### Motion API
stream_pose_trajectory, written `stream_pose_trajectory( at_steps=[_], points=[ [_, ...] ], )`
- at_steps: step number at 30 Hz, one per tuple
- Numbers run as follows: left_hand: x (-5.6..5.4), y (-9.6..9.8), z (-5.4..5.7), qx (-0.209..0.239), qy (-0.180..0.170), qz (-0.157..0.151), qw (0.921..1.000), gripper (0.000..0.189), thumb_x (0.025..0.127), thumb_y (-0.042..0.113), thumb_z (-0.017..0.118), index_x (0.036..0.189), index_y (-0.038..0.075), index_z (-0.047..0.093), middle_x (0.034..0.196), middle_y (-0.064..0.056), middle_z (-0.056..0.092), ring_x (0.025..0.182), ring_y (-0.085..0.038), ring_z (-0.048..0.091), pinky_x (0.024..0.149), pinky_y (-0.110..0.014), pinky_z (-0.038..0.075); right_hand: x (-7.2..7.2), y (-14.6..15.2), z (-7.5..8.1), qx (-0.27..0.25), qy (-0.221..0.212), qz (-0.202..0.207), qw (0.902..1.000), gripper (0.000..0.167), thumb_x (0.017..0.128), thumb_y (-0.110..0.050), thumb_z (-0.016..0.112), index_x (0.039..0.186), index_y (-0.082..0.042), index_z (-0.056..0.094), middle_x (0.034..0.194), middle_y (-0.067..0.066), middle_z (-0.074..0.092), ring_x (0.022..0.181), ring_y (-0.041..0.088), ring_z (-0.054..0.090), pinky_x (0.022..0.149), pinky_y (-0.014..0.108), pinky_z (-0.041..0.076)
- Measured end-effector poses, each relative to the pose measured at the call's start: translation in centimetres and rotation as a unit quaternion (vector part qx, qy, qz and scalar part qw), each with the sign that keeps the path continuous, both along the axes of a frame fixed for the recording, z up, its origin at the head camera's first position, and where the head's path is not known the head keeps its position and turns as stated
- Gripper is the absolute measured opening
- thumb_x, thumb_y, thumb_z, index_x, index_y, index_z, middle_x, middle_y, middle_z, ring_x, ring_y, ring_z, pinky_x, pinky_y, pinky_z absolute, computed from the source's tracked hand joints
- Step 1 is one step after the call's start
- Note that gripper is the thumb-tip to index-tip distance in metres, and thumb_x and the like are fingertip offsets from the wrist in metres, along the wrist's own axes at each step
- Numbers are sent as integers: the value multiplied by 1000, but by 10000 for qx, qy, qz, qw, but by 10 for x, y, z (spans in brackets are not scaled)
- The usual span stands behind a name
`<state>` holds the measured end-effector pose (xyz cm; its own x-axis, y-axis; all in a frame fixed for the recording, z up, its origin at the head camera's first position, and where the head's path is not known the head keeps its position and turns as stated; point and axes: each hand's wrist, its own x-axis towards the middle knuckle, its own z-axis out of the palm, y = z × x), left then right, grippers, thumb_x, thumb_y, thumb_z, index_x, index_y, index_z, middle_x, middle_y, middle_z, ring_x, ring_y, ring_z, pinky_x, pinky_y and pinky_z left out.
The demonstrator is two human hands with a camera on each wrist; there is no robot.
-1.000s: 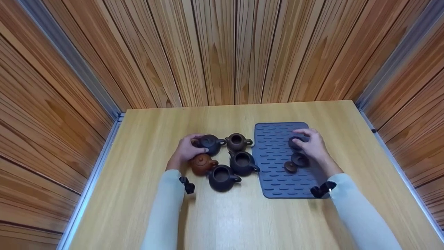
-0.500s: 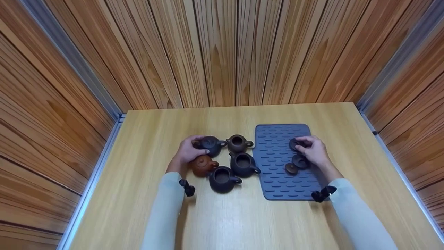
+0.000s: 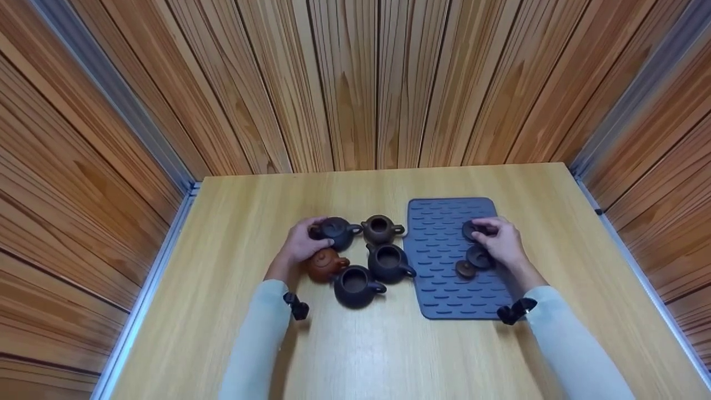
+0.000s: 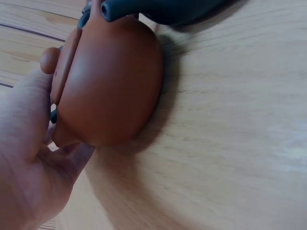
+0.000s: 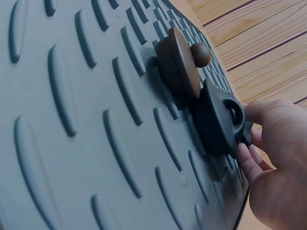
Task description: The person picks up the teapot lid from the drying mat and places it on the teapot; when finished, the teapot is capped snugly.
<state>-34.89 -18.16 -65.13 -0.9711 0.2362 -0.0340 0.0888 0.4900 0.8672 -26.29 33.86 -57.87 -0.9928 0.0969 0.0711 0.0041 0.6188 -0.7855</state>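
Observation:
My left hand (image 3: 300, 243) grips a dark teapot (image 3: 344, 236) at the back left, thumb on its near side; whether it wears a lid I cannot tell. Just in front sits a reddish-brown teapot (image 3: 322, 266) with its lid on, large in the left wrist view, where my left hand (image 4: 33, 158) reaches past it. Over on the grey mat (image 3: 439, 294), my right hand (image 3: 504, 244) pinches a dark lid (image 3: 470, 229). A dark lid with a looped knob (image 5: 218, 122) and a brown lid with a ball knob (image 5: 178, 64) lie nearer on the mat.
Three lidless teapots stand between the hands: a small brown one (image 3: 383, 235), a dark one (image 3: 392, 273) beside the mat's left edge, and another dark one (image 3: 355, 300) at the front. Wooden panels (image 3: 355, 83) rise behind the table.
My right hand has come down and slightly nearer, with the fingers closing in on the dark lid on the mat. The left hand stays on its teapot; its forearm has shifted slightly left.

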Motion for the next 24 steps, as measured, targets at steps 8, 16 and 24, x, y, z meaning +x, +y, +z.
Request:
stream_pose_trajectory(
  at_steps=[8, 16, 24],
  points=[
    [30, 7, 25, -194, 478, 244, 9984, 60, 96, 29, 88, 152, 17, 70, 152, -17, 68, 148, -37, 61, 130, -53, 43, -1, 3, 0, -8, -142, -49, 9999, 40, 104, -11, 80, 140, 5, 74, 147, 34, 65, 139, 46, 63, 94, 8, 41],
    [75, 12, 69, 34, 616, 352, 9975, 56, 100, 21, 82, 152, 8, 67, 151, -24, 61, 144, -45, 58, 126, -66, 44, -1, 3, 3, -134, -331, -76, 9993, 40, 104, -12, 80, 139, 7, 72, 151, 35, 64, 146, 50, 59, 124, 54, 46],
    [97, 3, 82, -124, 867, 267, 9958, 65, 98, 24, 87, 158, 17, 63, 158, -18, 57, 152, -43, 52, 129, -67, 41, 1, 4, 5, -112, -500, -68, 9987, 39, 106, -14, 78, 138, 6, 72, 152, 34, 64, 147, 50, 59, 126, 60, 46]
  ],
)
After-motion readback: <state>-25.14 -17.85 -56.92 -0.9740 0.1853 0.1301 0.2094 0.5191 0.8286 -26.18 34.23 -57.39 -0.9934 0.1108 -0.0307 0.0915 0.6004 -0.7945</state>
